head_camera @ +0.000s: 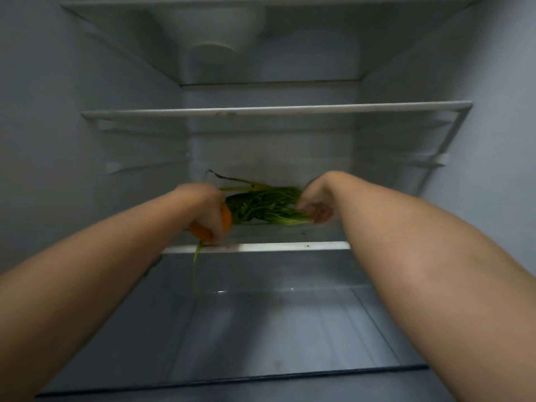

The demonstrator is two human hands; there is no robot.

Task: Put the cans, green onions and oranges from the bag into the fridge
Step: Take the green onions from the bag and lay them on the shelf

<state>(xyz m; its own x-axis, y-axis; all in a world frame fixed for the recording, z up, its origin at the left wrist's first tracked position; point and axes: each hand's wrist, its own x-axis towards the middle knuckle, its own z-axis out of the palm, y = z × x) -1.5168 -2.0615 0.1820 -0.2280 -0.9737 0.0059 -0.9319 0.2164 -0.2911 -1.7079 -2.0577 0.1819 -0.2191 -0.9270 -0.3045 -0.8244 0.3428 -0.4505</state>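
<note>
A round orange fruit (210,226) is gripped in the left hand (207,207); a leafy green onion bunch (262,206), pinched by right fingers (314,211), lies between them on the glass fridge shelf (255,246). One hanging leaf (196,265) could be snagged at the edge.

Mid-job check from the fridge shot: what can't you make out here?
- Orange, head view: mostly covered by the left hand; one or more, unclear.
- Green onions: root end hidden in the right hand, motion-blurred.
- Cans and bag: out of frame.
- Top shelf: cut off by the upper edge.
</note>
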